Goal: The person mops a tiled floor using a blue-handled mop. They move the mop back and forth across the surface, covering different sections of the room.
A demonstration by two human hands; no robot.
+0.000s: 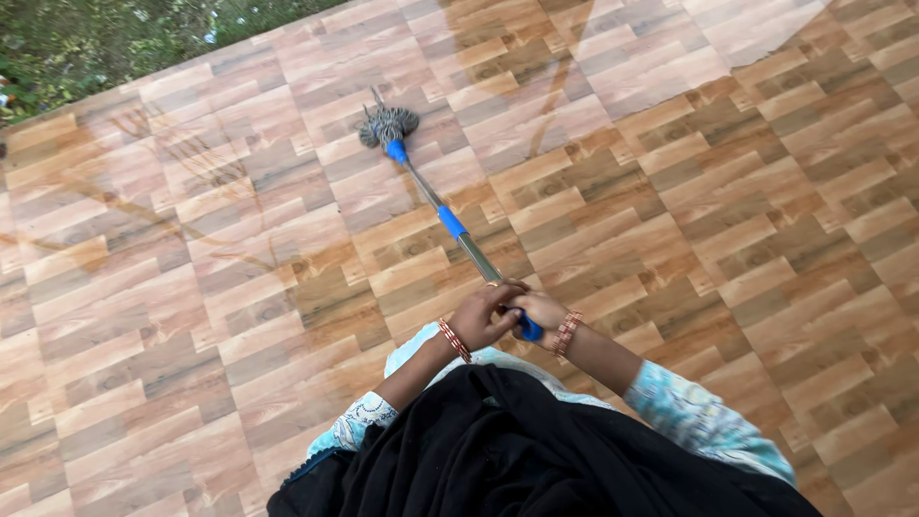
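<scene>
From the head camera, looking steeply down, both hands meet at the near end of a long mop with a thin silvery metal pole (474,257) and blue plastic sleeves. The left hand (483,316) curls over the top of the pole, and the right hand (538,311) wraps just below and against it, around the blue end cap; each grip is closed tight on the pole, fingers overlapping. Both wrists carry red-and-gold bangles (455,339), and pale turquoise patterned sleeves (694,416) show above a black cloth (498,450) draped over the body.

The pole runs away up and to the left, ending in a grey stringy mop head (388,125) that lies on the wood-patterned tiled floor (747,220), well apart from the hands. The floor near it looks glossy, possibly wet, though the reflections make that hard to settle. Green foliage (86,43) borders the floor's far edge.

The mop likely handles light and stiff along the pole, with a soft, floppy head that drags when damp. The smooth metal could slip in the palm; the blue sleeves seem the surer places to hold.
</scene>
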